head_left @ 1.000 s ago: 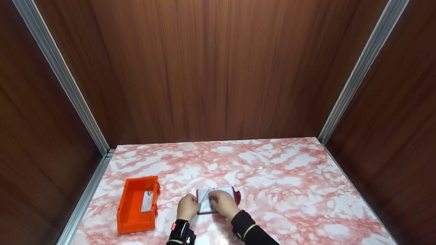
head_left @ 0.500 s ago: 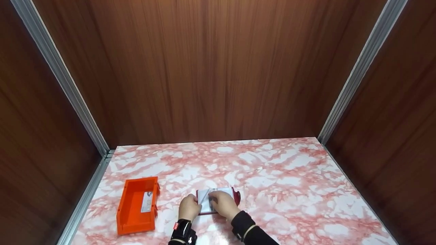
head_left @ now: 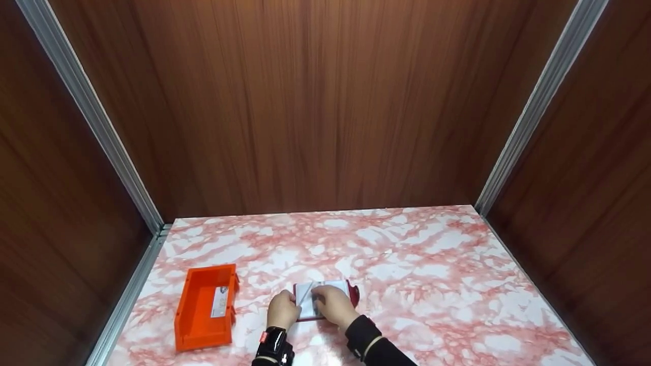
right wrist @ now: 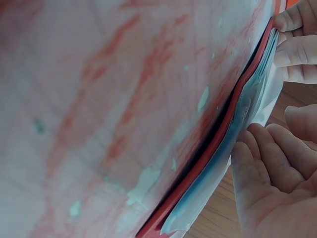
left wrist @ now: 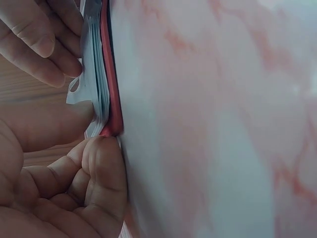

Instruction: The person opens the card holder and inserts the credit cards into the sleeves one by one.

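A red booklet-like card holder (head_left: pixel 354 292) with layered clear plastic sleeves (head_left: pixel 306 306) lies on the table in the head view. My left hand (head_left: pixel 283 309) pinches its near left edge. In the left wrist view, the thumb (left wrist: pixel 59 124) lies on the sleeves and curled fingers (left wrist: pixel 101 168) meet the red cover (left wrist: pixel 113 94). My right hand (head_left: pixel 333 304) rests over the sleeves with bent fingers. In the right wrist view, its fingertips (right wrist: pixel 245 144) touch a clear sleeve, while the thumb (right wrist: pixel 299 121) stands apart from them. The right palm hides part of the holder.
An orange plastic bin (head_left: pixel 196 325) with a white label (head_left: pixel 219 301) inside stands left of my hands. The table (head_left: pixel 432 274) has a pink-and-white marbled top. Brown wood-grain panels (head_left: pixel 315 112) and metal corner posts (head_left: pixel 539 101) enclose it at the back and sides.
My left hand has shifted very slightly to the right since a second ago. The right hand, the card holder and the bin look almost the same.
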Demonstrator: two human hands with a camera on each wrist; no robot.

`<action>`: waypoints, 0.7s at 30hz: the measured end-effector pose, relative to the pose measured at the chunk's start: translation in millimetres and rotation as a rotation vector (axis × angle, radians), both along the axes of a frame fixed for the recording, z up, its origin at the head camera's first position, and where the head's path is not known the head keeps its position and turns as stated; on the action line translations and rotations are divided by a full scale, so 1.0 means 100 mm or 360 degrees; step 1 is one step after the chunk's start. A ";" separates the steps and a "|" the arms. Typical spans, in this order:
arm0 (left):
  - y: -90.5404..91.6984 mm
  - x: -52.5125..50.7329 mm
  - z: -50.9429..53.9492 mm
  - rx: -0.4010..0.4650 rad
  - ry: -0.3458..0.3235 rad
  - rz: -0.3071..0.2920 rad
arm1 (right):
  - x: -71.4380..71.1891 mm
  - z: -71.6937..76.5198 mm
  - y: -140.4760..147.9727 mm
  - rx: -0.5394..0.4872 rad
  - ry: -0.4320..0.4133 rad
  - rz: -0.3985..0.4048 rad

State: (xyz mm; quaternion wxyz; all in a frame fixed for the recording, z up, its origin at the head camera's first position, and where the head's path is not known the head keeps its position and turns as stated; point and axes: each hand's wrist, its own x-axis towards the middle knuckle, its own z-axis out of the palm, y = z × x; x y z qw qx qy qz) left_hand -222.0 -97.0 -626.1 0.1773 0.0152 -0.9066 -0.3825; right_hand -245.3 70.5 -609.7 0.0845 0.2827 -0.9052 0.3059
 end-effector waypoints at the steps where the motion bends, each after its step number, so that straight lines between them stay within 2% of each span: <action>1: 0.00 0.00 0.00 -0.0002 0.0005 -0.0002 | 0.00 -0.01 0.00 0.0001 0.0002 0.0003; 9: 0.01 0.00 -0.01 0.0021 -0.0017 -0.0008 | 0.00 0.01 0.07 -0.0052 0.0024 0.0007; 14: 0.01 -0.01 -0.01 0.0021 -0.0036 -0.0002 | -0.01 0.05 0.12 -0.0087 0.0070 -0.0034; 21: 0.01 -0.02 -0.01 0.0004 -0.0006 0.0004 | -0.04 0.08 0.20 -0.0070 0.0082 -0.0133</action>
